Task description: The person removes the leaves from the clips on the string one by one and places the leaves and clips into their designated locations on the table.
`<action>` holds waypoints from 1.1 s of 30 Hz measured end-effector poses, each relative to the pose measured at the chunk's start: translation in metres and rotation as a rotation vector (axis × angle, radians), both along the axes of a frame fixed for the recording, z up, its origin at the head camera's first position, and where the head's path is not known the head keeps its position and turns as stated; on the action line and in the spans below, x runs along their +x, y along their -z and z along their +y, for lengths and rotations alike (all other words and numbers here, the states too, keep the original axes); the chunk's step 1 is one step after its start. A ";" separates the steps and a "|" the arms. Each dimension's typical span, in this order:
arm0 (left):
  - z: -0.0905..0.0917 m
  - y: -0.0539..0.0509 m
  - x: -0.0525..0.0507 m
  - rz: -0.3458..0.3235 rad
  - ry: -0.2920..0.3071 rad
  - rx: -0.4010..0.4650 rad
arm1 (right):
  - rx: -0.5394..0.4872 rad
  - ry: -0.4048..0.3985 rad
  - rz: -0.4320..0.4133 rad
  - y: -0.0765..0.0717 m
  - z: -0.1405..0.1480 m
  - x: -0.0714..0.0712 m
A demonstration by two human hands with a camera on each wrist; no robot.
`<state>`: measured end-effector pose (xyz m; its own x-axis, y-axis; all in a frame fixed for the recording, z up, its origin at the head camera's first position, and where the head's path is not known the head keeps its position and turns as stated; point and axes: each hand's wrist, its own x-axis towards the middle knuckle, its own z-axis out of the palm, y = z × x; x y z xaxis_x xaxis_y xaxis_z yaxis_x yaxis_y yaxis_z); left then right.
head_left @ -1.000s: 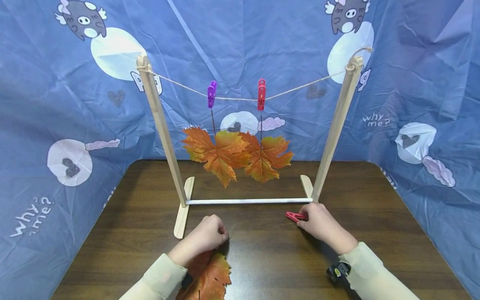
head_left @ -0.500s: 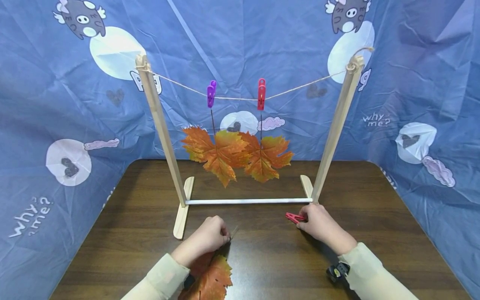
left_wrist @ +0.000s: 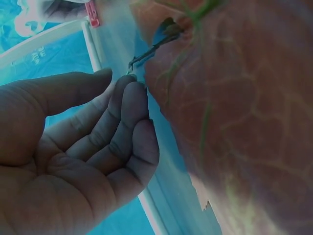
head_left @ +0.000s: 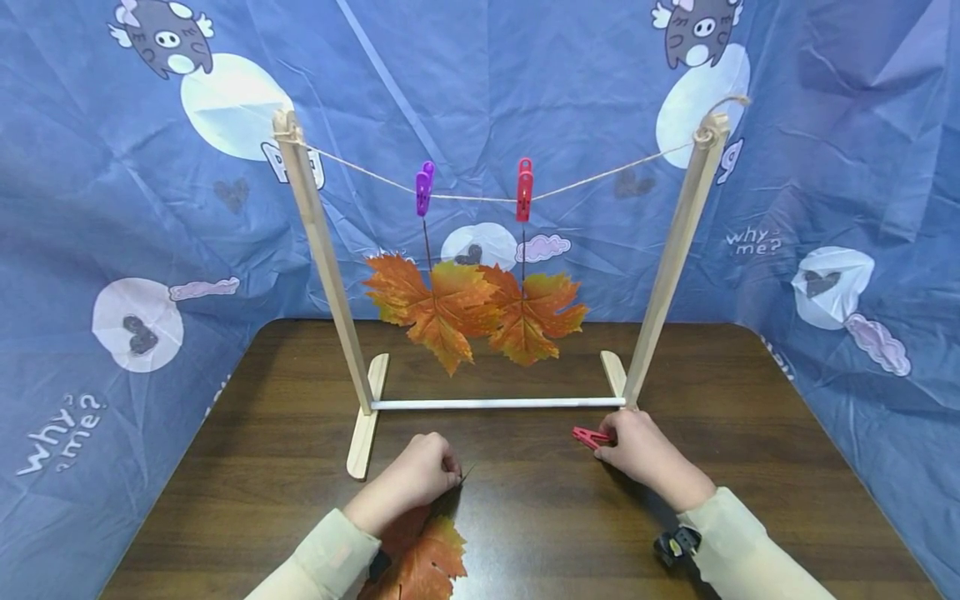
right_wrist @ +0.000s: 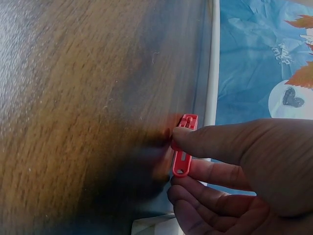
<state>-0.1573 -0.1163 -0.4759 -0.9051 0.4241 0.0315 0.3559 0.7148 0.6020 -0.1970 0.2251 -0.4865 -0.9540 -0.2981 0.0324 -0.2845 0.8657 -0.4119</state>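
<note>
On the near side of the table, my left hand (head_left: pixel 416 471) pinches the thin stem of an orange leaf (head_left: pixel 431 558) at its fingertips. The leaf lies below that wrist and is partly hidden by the sleeve; in the left wrist view its broad blade (left_wrist: pixel 244 112) fills the right side. My right hand (head_left: pixel 645 446) holds a red clothespin (head_left: pixel 588 436) between thumb and index finger, low by the rack's right foot. The right wrist view shows this clothespin (right_wrist: pixel 185 152) just off the thumb tip.
A wooden rack with a left post (head_left: pixel 322 258), a right post (head_left: pixel 675 267) and a white crossbar (head_left: pixel 498 403) stands ahead. From its twine (head_left: pixel 472 197), a purple clothespin (head_left: pixel 424 190) and a red clothespin (head_left: pixel 524 192) hang two orange leaves. Blue printed cloth (head_left: pixel 480 75) surrounds the table.
My left hand has shifted slightly right, with the leaf moving a little along with it. The stem tip now shows past the fingers. My right hand and its clothespin stay nearly still.
</note>
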 end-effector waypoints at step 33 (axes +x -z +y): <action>-0.010 -0.035 -0.001 -0.008 -0.082 0.250 | -0.208 0.025 -0.016 -0.048 0.004 0.013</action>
<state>-0.1584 -0.1260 -0.4413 -0.9368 0.3291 0.1186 0.2972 0.5702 0.7658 -0.1841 0.2287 -0.4389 -0.9620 -0.2626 0.0751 -0.2556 0.7685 -0.5866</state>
